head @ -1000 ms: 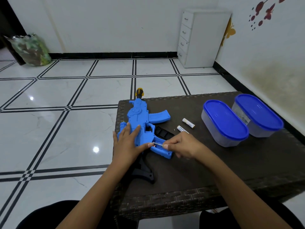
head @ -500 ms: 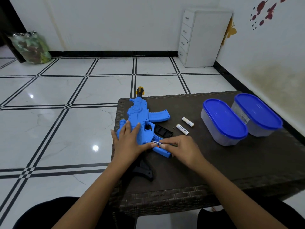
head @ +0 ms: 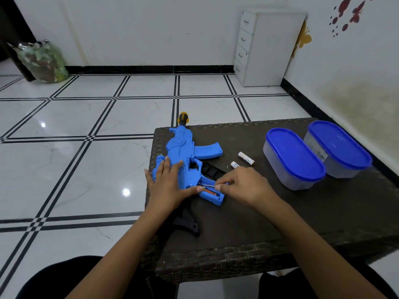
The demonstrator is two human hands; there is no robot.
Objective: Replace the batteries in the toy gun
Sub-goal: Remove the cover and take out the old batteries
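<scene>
The blue toy gun [head: 183, 145] lies on the dark wicker table [head: 280, 212], muzzle pointing away from me. My left hand [head: 170, 184] presses flat on its body, thumb beside the open battery compartment in the grip. My right hand [head: 244, 186] pinches a thin metal tool [head: 208, 186], whose tip is at the compartment. A red-orange battery [head: 210, 192] shows inside. The black compartment cover [head: 212, 170] rests beside the grip. Two white batteries lie loose to the right, a farther battery [head: 246, 158] and a nearer battery [head: 235, 164] partly behind my fingers.
Two clear oval containers with blue lids, a nearer container [head: 293, 156] and a farther container [head: 339, 145], stand at the table's right. The gun's black stock [head: 187, 223] reaches toward the near-left edge. A white drawer cabinet [head: 269, 48] and a bag [head: 43, 61] stand by the far wall.
My right hand has eased back from over the grip, so the red-orange battery in the compartment shows. My left hand stays pressed on the gun.
</scene>
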